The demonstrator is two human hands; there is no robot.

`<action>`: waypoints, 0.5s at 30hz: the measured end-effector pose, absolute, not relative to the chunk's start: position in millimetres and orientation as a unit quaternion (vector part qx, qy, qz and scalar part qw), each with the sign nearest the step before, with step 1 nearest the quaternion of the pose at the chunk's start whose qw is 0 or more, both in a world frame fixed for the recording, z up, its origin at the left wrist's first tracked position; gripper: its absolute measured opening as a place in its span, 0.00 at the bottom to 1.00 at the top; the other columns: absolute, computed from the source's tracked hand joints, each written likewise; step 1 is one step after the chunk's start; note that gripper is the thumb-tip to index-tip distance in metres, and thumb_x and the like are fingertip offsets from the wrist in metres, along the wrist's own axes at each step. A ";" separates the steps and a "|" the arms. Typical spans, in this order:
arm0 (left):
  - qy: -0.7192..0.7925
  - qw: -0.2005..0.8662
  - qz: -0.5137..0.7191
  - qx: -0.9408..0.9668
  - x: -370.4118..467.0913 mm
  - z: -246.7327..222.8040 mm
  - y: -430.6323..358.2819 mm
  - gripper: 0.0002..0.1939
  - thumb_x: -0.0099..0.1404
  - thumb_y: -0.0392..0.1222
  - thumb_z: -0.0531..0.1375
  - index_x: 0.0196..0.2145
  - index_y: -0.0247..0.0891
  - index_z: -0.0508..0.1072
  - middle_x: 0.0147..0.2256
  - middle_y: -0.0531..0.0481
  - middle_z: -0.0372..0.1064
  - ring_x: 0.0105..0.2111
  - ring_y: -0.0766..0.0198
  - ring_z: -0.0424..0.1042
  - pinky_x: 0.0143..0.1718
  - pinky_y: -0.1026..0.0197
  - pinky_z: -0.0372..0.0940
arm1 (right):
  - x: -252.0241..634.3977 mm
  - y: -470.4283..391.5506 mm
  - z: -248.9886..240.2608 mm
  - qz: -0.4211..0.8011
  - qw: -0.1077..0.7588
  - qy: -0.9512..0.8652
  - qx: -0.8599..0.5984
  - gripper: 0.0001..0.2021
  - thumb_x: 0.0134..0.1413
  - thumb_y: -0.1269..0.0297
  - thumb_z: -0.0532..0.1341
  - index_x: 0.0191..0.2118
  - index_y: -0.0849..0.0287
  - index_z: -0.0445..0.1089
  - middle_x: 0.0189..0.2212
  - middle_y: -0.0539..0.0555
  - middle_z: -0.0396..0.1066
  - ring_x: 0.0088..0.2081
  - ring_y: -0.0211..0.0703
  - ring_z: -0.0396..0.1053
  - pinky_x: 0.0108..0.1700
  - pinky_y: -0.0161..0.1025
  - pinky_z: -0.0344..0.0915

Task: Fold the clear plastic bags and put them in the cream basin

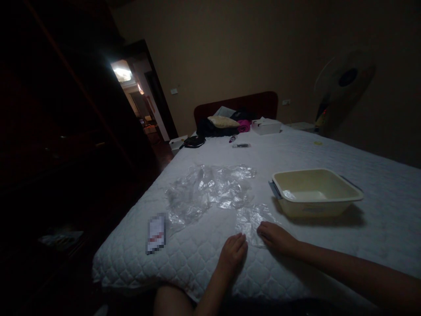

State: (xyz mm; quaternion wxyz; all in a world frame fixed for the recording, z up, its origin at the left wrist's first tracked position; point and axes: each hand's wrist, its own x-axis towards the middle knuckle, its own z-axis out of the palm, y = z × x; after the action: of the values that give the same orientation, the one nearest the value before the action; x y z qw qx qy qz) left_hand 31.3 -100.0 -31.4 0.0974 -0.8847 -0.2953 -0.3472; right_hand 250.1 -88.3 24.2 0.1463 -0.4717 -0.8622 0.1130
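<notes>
A clear plastic bag lies on the white quilted bed near its front edge, between my two hands. My left hand rests at the bag's left edge, fingers bent together on the plastic. On the other side, my right hand has its fingers closed on the bag's right edge. More crumpled clear plastic spreads out just beyond, toward the left. A cream plastic tub with grey side clips stands to the right of my right hand, its inside facing up.
At the left front of the bed lies a flat item with a blurred-out face. Farther back are a packaged pen-like item, a white box and a pile of cloth. A fan stands at the right.
</notes>
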 end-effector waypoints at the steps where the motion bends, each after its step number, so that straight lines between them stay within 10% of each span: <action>1: -0.297 0.099 -0.345 -0.885 31.4 -31.8 -99.9 0.10 0.60 0.29 0.52 0.39 0.35 0.68 0.43 0.44 0.68 0.46 0.58 0.66 0.44 0.54 0.64 | 250.9 -86.9 23.1 0.120 0.154 -0.857 -0.477 0.10 0.54 0.69 0.48 0.35 0.60 0.66 0.33 0.56 0.67 0.35 0.42 0.64 0.38 0.37 0.60; 7: -0.299 0.100 -0.344 -0.884 30.9 -35.8 -97.9 0.10 0.62 0.30 0.51 0.39 0.36 0.69 0.44 0.44 0.68 0.47 0.58 0.66 0.45 0.53 0.64 | 250.3 -82.7 27.4 0.109 0.111 -0.867 -0.473 0.18 0.54 0.70 0.50 0.51 0.57 0.60 0.40 0.58 0.68 0.40 0.46 0.65 0.40 0.40 0.59; 15: -0.289 0.109 -0.353 -0.883 30.8 -31.9 -98.4 0.10 0.62 0.31 0.50 0.39 0.35 0.69 0.43 0.44 0.69 0.46 0.57 0.67 0.43 0.53 0.65 | 238.6 -81.5 37.7 0.077 0.029 -0.876 -0.474 0.10 0.52 0.71 0.51 0.38 0.60 0.68 0.35 0.58 0.67 0.34 0.44 0.65 0.35 0.37 0.56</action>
State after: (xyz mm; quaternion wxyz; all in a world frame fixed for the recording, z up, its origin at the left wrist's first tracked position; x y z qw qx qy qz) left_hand 30.8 -98.4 -31.9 0.1095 -0.8832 -0.2886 -0.3531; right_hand 238.6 -81.5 37.7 0.0289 -0.4745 -0.8765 0.0766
